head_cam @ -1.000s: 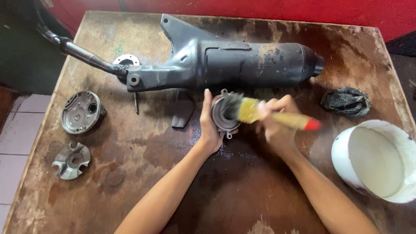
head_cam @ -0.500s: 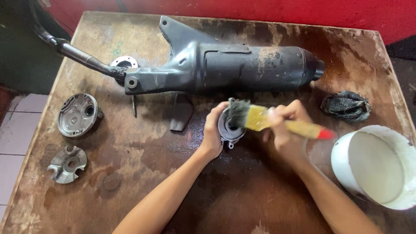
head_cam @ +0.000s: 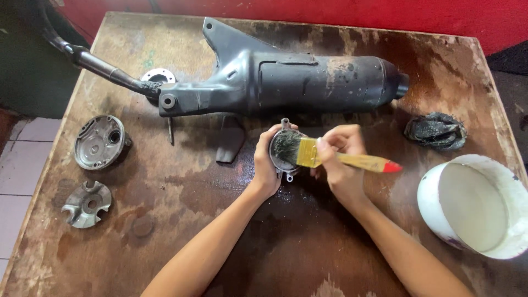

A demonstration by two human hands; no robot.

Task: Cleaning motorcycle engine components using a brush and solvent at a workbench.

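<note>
Muffler, long, black and steel, lies across my stained wooden tabletop. Just below it, my left hand cups the small round metal part: stiff, probably greasy, best gripped by the rim. My right hand pinches the yellow-handled brush, bristles on it. No labels visible.

Nope, no packages, labels, signs or screens anywhere in this shot; nothing boxed, wrapped or stickered shows on the bench or around it; that's all on that front.
</note>
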